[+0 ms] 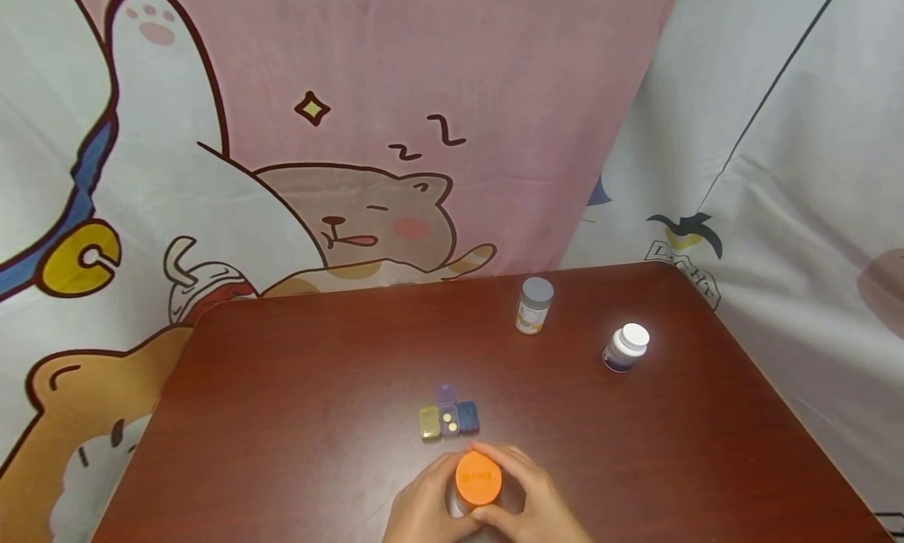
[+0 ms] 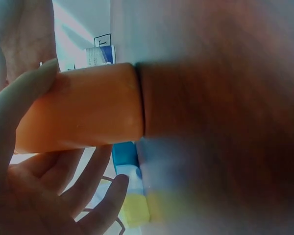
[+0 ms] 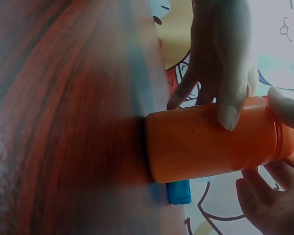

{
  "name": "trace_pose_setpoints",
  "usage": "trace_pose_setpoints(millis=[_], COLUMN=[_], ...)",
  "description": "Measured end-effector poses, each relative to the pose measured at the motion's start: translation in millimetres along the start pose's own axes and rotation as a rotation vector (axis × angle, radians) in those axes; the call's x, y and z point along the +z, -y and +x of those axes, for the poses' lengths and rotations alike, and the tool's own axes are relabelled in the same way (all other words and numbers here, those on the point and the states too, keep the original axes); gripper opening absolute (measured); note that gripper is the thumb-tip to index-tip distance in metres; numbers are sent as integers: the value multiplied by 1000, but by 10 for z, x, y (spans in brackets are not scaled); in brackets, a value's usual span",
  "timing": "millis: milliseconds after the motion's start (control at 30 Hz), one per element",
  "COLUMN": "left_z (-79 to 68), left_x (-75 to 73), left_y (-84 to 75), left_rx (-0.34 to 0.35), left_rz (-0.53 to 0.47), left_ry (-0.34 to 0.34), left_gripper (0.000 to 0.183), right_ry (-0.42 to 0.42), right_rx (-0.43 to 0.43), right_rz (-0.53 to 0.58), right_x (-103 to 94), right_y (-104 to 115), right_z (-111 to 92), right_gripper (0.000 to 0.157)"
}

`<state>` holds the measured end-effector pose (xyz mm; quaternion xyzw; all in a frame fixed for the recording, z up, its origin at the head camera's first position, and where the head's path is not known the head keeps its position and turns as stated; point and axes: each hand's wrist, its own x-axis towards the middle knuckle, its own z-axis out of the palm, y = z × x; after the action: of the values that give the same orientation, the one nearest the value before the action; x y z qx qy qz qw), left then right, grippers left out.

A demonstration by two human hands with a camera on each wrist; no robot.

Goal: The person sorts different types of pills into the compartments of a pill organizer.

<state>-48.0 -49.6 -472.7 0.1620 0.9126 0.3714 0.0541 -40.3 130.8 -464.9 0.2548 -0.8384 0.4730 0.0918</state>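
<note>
An orange pill bottle (image 2: 83, 110) stands upright on the table, its orange lid (image 1: 479, 478) facing up in the head view. Its body is between the thumb and fingers of my left hand (image 1: 426, 502). My right hand (image 1: 534, 492) grips the lid, with thumb and fingers at its rim in the right wrist view. Just beyond the bottle lies a small pill organizer (image 1: 468, 417) with yellow, purple and blue compartments. The purple lid (image 1: 446, 394) is flipped up, and pale round pills (image 1: 450, 423) lie in that compartment. The yellow and blue lids are down.
A white bottle with a grey lid (image 1: 534, 305) stands near the table's back edge. To its right is a white bottle with a dark label (image 1: 625, 347). Printed cloth (image 1: 523, 119) hangs behind the brown table (image 1: 282, 417).
</note>
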Motion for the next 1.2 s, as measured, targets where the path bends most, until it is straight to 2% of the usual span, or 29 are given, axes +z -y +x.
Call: trace_pose_setpoints(millis=[100,300,500,700,833,1200], left_z=[7,9,3,-7,-7,-13], left_x=[-5,-14,-24,-37,-57,-77], left_y=[0,7,5,5,20,70], left_rx=[20,36,9,-48,-68,-71], left_rz=[10,15,4,-10,-19,-39], left_ry=[3,19,29,35,64,46], left_gripper=[66,66,69,75,77,73], right_ry=[-4,31,45,9,-10,-62], right_rx=[-8,54,47,30,33,110], right_rz=[-8,-28,-49,-106,-129,-189], right_x=[-7,-58,-98,-170,-259,-520], right_y=[0,32,39,10,-46,-219], right_z=[7,21,63,125,175,308], right_gripper=[68,66,69,71,72,78])
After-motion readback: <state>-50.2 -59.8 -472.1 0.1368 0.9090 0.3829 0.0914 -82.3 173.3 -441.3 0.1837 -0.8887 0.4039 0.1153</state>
